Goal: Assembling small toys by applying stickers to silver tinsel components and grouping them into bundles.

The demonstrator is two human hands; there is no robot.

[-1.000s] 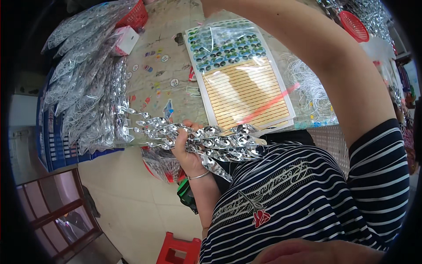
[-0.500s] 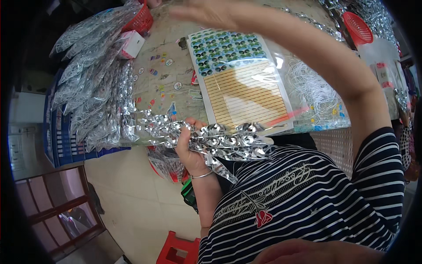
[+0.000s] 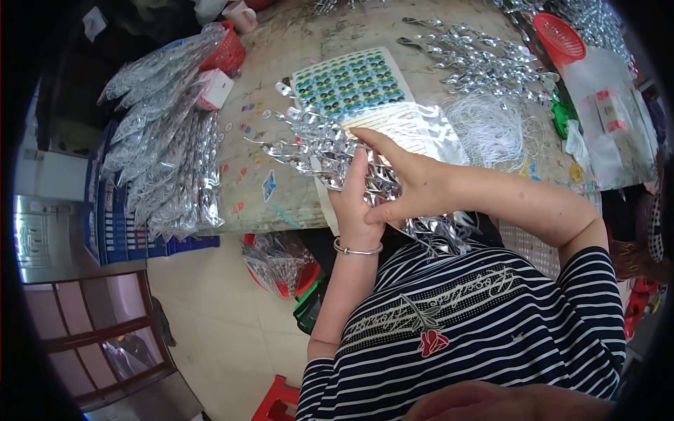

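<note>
Left hand (image 3: 351,201) and right hand (image 3: 420,184) grip one bundle (image 3: 317,132) near one string tangle (image 3: 488,132); the bundle looks silver, shiny, twisted.

Held spirals (image 3: 309,151) are between bags (image 3: 165,140), left, and string (image 3: 488,130), right.

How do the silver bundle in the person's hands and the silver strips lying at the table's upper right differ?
The silver bundle is held in the left hand; the silver strips lie on the table. The silver bundle is gathered close, while the silver strips are spread out. Both are shiny and twisted.
</note>
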